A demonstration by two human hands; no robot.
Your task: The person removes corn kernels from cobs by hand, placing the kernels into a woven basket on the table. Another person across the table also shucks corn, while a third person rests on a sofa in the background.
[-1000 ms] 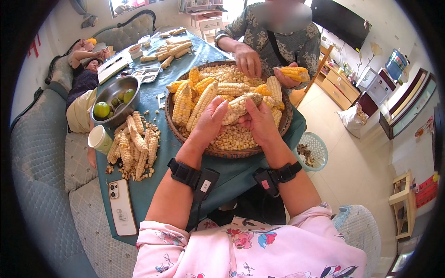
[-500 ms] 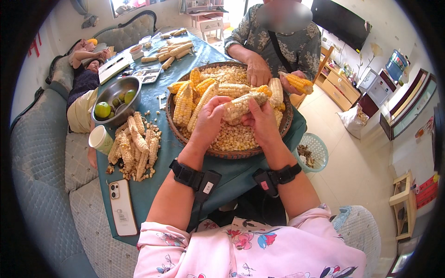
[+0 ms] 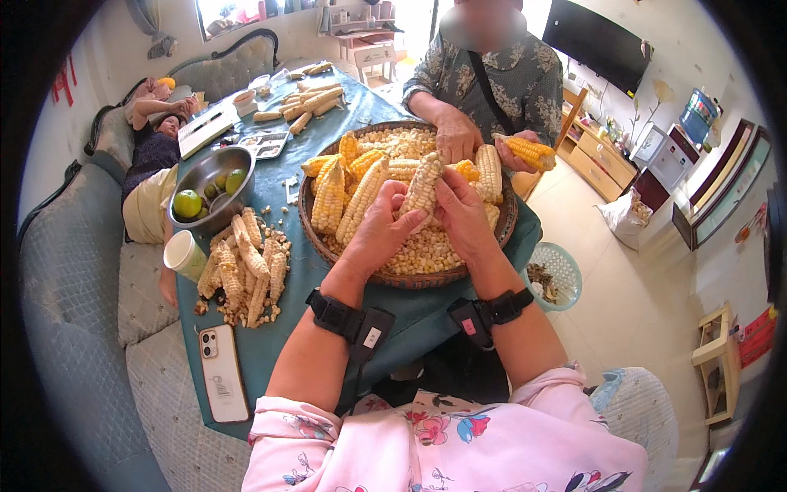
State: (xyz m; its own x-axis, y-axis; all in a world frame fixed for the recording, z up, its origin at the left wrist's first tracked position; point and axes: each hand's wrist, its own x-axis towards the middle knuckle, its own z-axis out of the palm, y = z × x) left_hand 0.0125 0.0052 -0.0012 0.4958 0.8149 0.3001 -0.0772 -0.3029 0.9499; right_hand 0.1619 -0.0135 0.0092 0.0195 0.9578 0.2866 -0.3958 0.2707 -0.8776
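The dark fisheye rim cuts off the edges of the room, swallowing part of the blue-grey sofa [image 3: 65,287] to the left of the woven basket [image 3: 410,281]. Under the basket, the table [image 3: 410,318] wears a creased green cloth, its near edge partly covered by the wearer's forearms. A co-worker [image 3: 537,82] sits across the basket (the head is blurred), and another person [image 3: 150,156] reclines on the sofa, well left of the basket. Beyond the basket to the right, a dark television [image 3: 597,43] hangs above the pale tiled floor [image 3: 611,328]. Left of the basket are a steel bowl [image 3: 217,223] with green fruit, a heap of pale cobs [image 3: 246,266] and a paper cup [image 3: 184,254].

Both forearms, black straps at the wrists, reach up and inward to the basket's near side. The left hand [image 3: 381,225] grips the lower part of a corn cob [image 3: 421,184], thumb across its front; the right hand [image 3: 467,217] closes on its right side, most of its fingers hidden. The cob stands tilted, tip up, above the basket's loose kernels [image 3: 418,256].
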